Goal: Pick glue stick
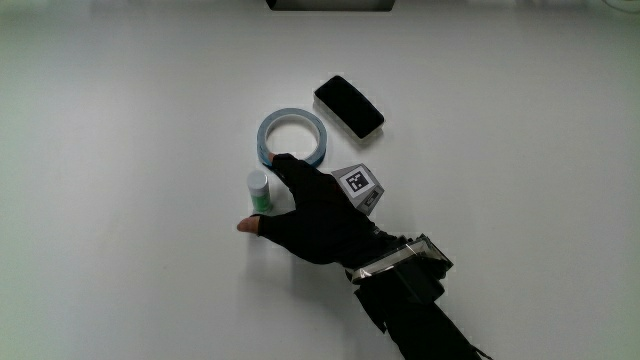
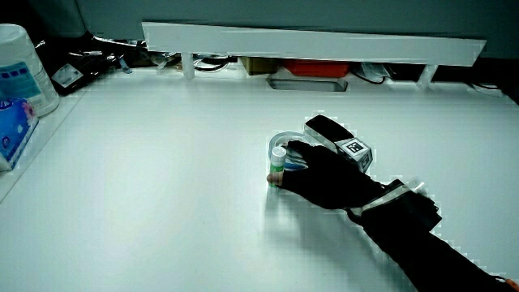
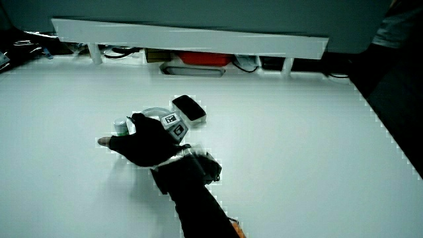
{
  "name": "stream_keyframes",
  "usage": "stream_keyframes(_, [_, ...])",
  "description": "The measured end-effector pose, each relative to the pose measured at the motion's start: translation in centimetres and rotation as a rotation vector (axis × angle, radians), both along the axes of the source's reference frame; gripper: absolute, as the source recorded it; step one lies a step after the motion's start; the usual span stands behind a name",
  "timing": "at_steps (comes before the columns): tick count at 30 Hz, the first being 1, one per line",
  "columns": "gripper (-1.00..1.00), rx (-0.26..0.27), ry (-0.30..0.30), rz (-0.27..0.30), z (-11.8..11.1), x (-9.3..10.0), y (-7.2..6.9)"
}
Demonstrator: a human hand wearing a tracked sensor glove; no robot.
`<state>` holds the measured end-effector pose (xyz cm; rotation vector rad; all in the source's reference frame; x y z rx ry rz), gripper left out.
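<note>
The glue stick (image 1: 259,190), a small white tube with a green label, stands upright on the white table (image 1: 120,200) beside the blue tape roll (image 1: 292,137). The gloved hand (image 1: 285,200) rests on the table right next to it, with its thumb reaching out nearer to the person than the stick and its forefinger lying over the tape roll's rim. The fingers are spread around the stick without closing on it. In both side views the stick (image 2: 279,161) (image 3: 119,125) shows at the hand's (image 2: 320,174) (image 3: 142,142) fingertips.
A black phone (image 1: 349,106) lies beside the tape roll, farther from the person. A low white partition (image 2: 308,40) borders the table. A wipes canister (image 2: 20,69) and a blue pack (image 2: 16,134) stand at the table's edge in a side view.
</note>
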<state>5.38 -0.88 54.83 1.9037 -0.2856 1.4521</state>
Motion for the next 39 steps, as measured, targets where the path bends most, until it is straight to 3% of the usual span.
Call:
stream_keyframes(14, [0.62, 0.041, -0.048, 0.169, 0.5, 0.5, 0.6])
stream_keyframes(18, [0.72, 0.023, -0.047, 0.196, 0.6, 0.5, 0.8])
stream_keyframes(20, [0.77, 0.047, -0.093, 0.216, 0.9, 0.5, 0.8])
stream_keyframes(23, [0.85, 0.021, -0.056, 0.226, 0.8, 0.7, 0.9])
stream_keyframes(29, [1.0, 0.065, -0.082, 0.247, 0.9, 0.6, 1.1])
stream_keyframes(39, [1.0, 0.09, -0.078, 0.251, 0.5, 0.8, 1.3])
